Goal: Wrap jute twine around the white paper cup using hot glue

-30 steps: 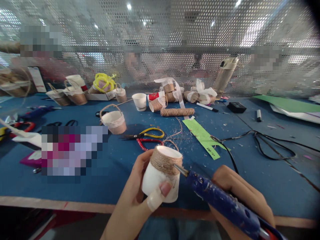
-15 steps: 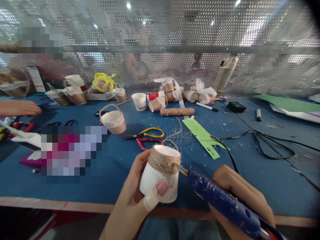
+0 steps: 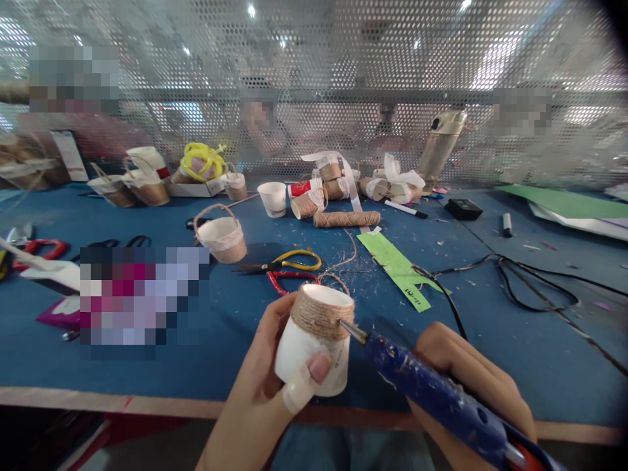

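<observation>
My left hand (image 3: 267, 386) is wrapped round a white paper cup (image 3: 314, 356), its thumb, which has a pale wrap, pressed on the near side. Brown twine (image 3: 318, 319) is wound in rows around the cup's upper part, and a loose strand runs from it back past the scissors. In my right hand (image 3: 473, 386) is a blue hot glue gun (image 3: 432, 392), spotted with dried glue. Its metal tip meets the twine band on the cup's right side. Just behind the cup lie scissors (image 3: 289, 265) with one yellow and one red handle.
A twine roll (image 3: 347, 219), a small twine-handled basket (image 3: 223, 239) and a green strip (image 3: 395, 271) lie beyond my hands. Several wrapped cups (image 3: 147, 188) stand along the back near a perforated metal screen (image 3: 314, 78). A black cable (image 3: 515, 281) crosses the right side.
Another person's hand at the far left has gone out of view. My hands, the cup and the hot glue gun stay almost in the same place.
</observation>
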A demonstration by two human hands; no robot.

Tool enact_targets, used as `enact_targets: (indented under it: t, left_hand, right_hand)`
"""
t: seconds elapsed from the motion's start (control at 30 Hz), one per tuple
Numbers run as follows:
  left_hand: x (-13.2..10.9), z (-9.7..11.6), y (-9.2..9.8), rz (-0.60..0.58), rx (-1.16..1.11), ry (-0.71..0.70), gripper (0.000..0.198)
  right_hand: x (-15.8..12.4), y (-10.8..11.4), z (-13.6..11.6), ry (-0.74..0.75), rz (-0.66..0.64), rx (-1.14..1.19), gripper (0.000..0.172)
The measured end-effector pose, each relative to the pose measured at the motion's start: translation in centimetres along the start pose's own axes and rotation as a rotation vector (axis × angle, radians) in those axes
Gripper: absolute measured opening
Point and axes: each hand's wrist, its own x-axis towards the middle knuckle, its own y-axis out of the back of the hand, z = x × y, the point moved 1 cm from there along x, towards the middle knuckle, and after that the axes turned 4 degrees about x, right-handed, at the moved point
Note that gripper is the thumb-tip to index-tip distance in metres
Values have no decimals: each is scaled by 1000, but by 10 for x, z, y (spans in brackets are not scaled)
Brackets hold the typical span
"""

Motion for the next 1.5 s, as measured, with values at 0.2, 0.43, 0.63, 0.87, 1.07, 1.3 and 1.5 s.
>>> enact_targets:
  t: [0.2,0.43,0.63,0.87,1.07,1.3,1.5]
  left_hand:
    - [0,-1,-2,-16,14,-43,52]
    - [-1,0,0,9,100,-42,54]
    - [-1,1,0,17,114,-23,55]
    - [-1,0,0,6,110,-6,59]
    - [-2,4,-1,7,132,-31,53]
    - [-2,3,-4,-26,79,-64,52]
    - [-2,4,-3,-5,77,-18,52]
  right_hand:
    - [0,0,-2,-5,-6,4,29]
    - [3,0,1,26,-26,13,29]
    - [2,-1,1,-2,-23,25,29]
    - [-1,-1,-3,-14,-4,33,30]
    - [0,1,-2,4,-16,37,28]
    - [3,2,-3,0,-37,18,29]
    - [0,3,-3,-9,-50,19,28]
